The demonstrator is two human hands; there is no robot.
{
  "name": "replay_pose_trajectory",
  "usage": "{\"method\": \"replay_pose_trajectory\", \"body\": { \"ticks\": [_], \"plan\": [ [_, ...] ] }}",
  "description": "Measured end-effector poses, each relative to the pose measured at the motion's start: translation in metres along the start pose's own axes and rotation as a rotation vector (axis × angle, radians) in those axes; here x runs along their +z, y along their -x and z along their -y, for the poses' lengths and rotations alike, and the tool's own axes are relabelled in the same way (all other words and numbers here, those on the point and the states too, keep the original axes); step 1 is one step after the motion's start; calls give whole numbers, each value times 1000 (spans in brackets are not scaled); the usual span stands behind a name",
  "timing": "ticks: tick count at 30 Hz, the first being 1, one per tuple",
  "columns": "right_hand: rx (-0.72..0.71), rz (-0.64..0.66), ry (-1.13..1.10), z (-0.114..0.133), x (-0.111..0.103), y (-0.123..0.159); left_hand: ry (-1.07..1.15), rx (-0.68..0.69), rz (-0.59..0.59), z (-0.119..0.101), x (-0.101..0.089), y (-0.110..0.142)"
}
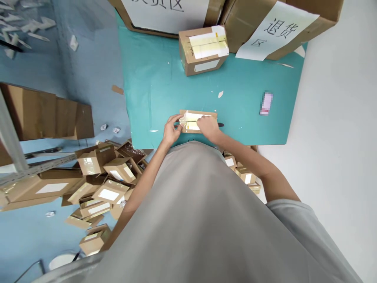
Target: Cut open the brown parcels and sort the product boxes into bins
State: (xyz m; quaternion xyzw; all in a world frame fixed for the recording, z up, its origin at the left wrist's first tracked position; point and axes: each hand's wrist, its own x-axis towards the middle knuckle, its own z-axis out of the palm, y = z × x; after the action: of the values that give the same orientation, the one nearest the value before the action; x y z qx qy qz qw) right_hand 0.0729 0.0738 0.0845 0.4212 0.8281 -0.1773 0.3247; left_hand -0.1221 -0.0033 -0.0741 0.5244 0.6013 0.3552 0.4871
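Pinching tape, left hand faces right hand, fisted around dark tool; cardboard box seems light, stiff; grip its ends.

And here's the room: blue floor sweeping down the whole left side, scattered with white scraps toward the far corner! A metal rack leans into view at the left edge, cartons heaped on the floor beside it. Over to the right, a plain white wall, bright and evenly lit, running right alongside the teal-covered table.
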Motion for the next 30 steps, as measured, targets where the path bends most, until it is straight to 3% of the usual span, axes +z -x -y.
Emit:
{"method": "replay_pose_trajectory", "body": {
  "ticks": [6, 11, 14, 17, 20, 23, 26, 30],
  "plan": [
    [121, 54, -28, -51, 35, 40, 10, -22, 14, -7, 6, 4],
    [216, 40, -109, -73, 52, 67, -25, -45, -16, -18, 12, 6],
    [169, 22, -143, -84, 57, 82, -35, -61, -31, -18, 12, 8],
    [99, -48, -256, -100, 68, 96, -56, -72, -80, -9, 6, 9],
    [148, -208, -551, -114, 90, 92, -73, -98, -150, 9, -7, 8],
    [306, -304, -1002, -110, 116, 65, -61, -143, -194, 28, -22, 5],
    [456, -285, -1426, -84, 133, 31, -68, -156, -237, 42, -35, 2],
    [443, -245, -1697, -44, 131, 12, -104, -164, -275, 52, -44, -4]
  ]
}}
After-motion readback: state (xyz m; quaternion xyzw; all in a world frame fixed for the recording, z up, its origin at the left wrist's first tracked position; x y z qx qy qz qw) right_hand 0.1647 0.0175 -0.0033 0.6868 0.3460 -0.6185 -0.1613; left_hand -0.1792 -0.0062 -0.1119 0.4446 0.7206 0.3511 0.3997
